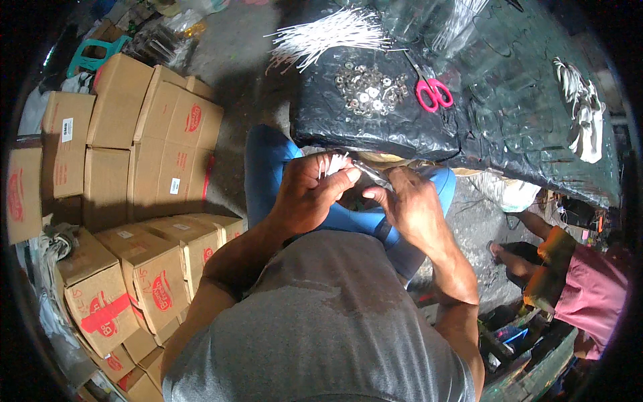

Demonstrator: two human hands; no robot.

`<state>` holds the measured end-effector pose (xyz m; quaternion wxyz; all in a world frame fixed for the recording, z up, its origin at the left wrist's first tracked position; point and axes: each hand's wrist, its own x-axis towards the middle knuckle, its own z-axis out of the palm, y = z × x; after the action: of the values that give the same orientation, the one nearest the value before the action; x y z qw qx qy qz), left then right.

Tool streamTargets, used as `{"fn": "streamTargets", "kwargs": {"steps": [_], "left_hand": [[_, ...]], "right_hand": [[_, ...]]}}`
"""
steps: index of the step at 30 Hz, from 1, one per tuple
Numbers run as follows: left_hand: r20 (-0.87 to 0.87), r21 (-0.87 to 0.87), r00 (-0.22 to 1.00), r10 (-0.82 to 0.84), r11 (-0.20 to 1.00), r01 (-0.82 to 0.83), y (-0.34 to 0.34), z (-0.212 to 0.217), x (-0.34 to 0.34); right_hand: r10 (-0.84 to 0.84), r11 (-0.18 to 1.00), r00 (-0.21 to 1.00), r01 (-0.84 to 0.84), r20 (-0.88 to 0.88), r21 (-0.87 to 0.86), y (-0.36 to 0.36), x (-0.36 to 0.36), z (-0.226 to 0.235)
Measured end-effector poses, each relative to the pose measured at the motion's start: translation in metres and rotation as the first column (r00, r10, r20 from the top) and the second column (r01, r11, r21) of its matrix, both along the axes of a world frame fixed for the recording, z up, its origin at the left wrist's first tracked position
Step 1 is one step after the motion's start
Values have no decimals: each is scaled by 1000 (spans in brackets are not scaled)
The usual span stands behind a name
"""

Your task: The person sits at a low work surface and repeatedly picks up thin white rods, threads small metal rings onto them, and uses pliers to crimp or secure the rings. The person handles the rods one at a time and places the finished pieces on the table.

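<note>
My left hand (pixel 305 195) is closed round a small bunch of white wick-like strands (pixel 335 164), their ends poking out past the thumb and fingers. Close beside it, my right hand (pixel 413 206) grips a slim silvery metal tool (pixel 370 173) that looks like pliers, its tip reaching to the strands. Both hands are over my lap, just below the table's near edge. On the black-covered table (pixel 402 134) lie a pile of the same white strands (pixel 328 37), a heap of small round metal discs (pixel 372 90) and pink-handled scissors (pixel 434 94).
Clear glass jars (pixel 495 87) stand on the table's right part, near a bundle of white cloth strips (pixel 581 110). Stacked cardboard boxes (pixel 171 127) fill the left side. At the right, a person in a pink garment (pixel 593 288) is close to the floor.
</note>
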<state>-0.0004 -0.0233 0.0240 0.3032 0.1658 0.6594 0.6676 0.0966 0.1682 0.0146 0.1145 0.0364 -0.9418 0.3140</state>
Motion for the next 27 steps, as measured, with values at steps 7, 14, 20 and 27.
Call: {"fn": "streamTargets", "kwargs": {"steps": [7,14,20,27], "left_hand": [[-72,2,997,-26,1000,26,-2,-6,1],[-179,-59,979,-93,995,83,-7,-5,-2],[-493,-89,869,-41,996,-3,-48,-18,-16],[-465,-224,883,60,957,-183,-55,12,-35]], "right_hand": [[-15,999,999,17,43,-50,0,-2,-4],[-16,995,999,11,-42,-99,1,-5,-16],[-132,988,990,128,-41,-92,13,-3,23],[-221,975,975,221,8,-4,23,-8,49]]}}
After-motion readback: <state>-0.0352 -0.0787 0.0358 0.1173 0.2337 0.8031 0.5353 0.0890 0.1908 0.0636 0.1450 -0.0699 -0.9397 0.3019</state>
